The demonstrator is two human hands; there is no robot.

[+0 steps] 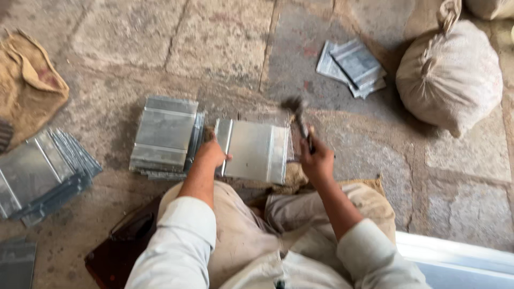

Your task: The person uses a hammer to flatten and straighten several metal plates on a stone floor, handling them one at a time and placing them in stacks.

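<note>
Head view: left hand (210,153) clamps sheet (254,151) at its left edge; right hand (316,160) grips hammer (297,115), head raised just beyond sheet's right edge.

Four piles of metal sheets (165,136), one single sheet (256,150), one hammer (299,120), two tied sacks (450,75).

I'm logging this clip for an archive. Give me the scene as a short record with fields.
setting: stone floor, person seated
left hand: holds metal sheet at its left edge
right hand: grips hammer, head blurred above the sheet's right edge
nearby: sheet stack left of the hand; fanned stack far left; small pile; sack; burlap
</note>
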